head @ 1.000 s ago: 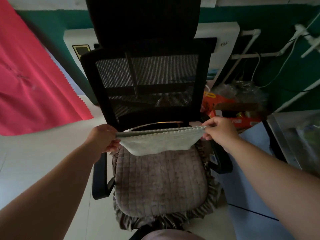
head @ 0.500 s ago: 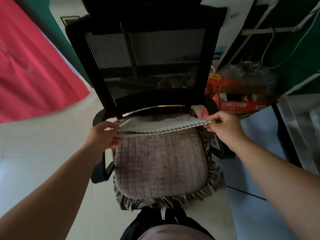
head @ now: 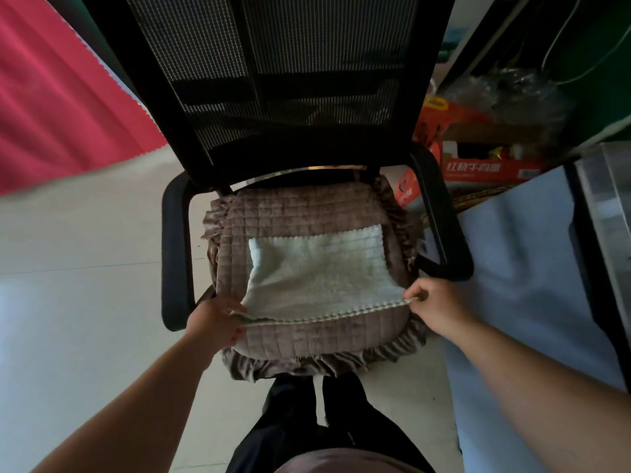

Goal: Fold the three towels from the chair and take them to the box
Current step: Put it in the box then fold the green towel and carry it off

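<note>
A pale, fluffy towel [head: 317, 271] lies spread on the quilted brown seat cushion [head: 300, 213] of a black mesh-backed office chair [head: 286, 63]. Its far edge rests flat on the cushion; its near scalloped edge is lifted slightly. My left hand [head: 215, 319] pinches the near left corner of the towel. At the near right corner, my right hand [head: 433, 305] pinches the edge between thumb and fingers. Only this one towel shows. No box for the towels can be told apart.
The chair's black armrests [head: 174, 254] flank the seat on both sides. A red cloth [head: 58, 97] hangs at the left over pale floor tiles. Red cartons [head: 485, 169] and plastic wrapping sit behind the chair at right. A light blue surface [head: 519, 268] lies to the right.
The towel, held up by its top edge before, has been laid down over the seat. Both hands moved toward me with its near edge, and my view tipped downward.
</note>
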